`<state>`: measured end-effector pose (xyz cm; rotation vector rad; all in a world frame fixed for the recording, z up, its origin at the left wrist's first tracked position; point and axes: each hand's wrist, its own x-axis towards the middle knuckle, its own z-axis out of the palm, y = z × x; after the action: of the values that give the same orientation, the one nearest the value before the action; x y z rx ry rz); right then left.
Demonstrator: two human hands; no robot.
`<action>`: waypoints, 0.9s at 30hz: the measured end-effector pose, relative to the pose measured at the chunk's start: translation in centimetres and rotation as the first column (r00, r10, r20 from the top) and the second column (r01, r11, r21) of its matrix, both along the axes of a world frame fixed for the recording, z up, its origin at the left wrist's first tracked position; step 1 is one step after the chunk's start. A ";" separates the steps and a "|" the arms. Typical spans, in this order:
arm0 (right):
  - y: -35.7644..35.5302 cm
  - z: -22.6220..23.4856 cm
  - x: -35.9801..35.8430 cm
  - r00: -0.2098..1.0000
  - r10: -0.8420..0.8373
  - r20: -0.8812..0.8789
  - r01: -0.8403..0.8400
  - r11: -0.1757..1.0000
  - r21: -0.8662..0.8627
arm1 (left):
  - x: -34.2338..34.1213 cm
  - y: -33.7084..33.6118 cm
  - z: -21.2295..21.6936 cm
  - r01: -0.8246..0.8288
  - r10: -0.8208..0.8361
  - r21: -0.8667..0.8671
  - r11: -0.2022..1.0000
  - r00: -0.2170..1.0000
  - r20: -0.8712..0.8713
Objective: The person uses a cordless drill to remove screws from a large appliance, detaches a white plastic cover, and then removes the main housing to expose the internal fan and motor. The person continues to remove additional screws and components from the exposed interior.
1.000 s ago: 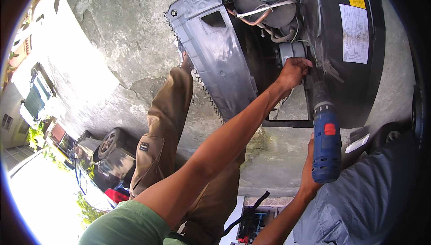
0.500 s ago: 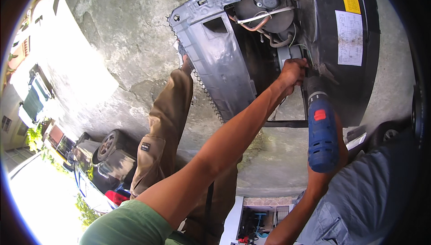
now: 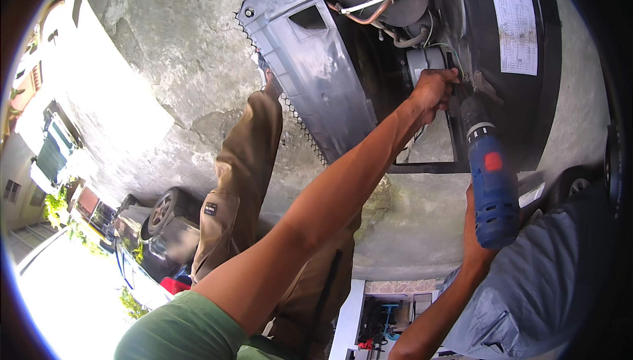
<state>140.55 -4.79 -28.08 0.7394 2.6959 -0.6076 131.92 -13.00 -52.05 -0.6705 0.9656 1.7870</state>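
Note:
A black appliance casing point(image 3: 521, 119) lies on the concrete, its open side showing a round dark compressor point(image 3: 382, 17), copper pipes point(image 3: 374, 16) and a grey cylindrical part point(image 3: 425, 60). My left hand point(image 3: 432, 91) is closed at the inner edge of the opening, beside the grey part; whatever its fingers pinch is hidden. My right hand point(image 3: 471, 225) grips a blue power drill point(image 3: 493, 195) with a red switch, and the drill's body covers most of the fingers. Its dark chuck point(image 3: 473, 111) points at the casing edge, just right of my left hand. The drill's tip cannot be made out.
A leg in brown trousers point(image 3: 247, 142) stretches beside the casing's grey panel point(image 3: 320, 63). Grey cloth point(image 3: 527, 287) bulges at the lower right, near a wheel point(image 3: 575, 183). A dark vehicle point(image 3: 161, 235) stands at the left on the concrete floor point(image 3: 165, 37).
The drill has shifted right, and its chuck is farther from my left hand. The casing sits higher in the picture. My left hand stays closed at the same edge.

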 end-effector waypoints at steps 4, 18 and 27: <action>0.2 0.1 0.4 0.970 0.196 -0.147 -0.182 0.978 0.102 | -0.1 -0.1 -0.4 -0.102 0.091 0.108 0.989 0.990 0.108; -0.2 0.1 0.3 0.987 0.107 -0.116 -0.102 0.994 0.044 | -0.4 -1.1 2.7 -0.028 0.024 0.016 0.999 0.982 0.188; -1.8 1.7 -1.2 0.988 -0.028 -0.150 0.011 0.994 -0.108 | -0.6 -1.3 4.5 -0.014 0.022 -0.038 0.999 0.979 0.202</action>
<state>139.35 -6.60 -26.41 0.7192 2.7690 -0.8382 131.27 -14.34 -47.54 -0.8690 0.8577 1.6827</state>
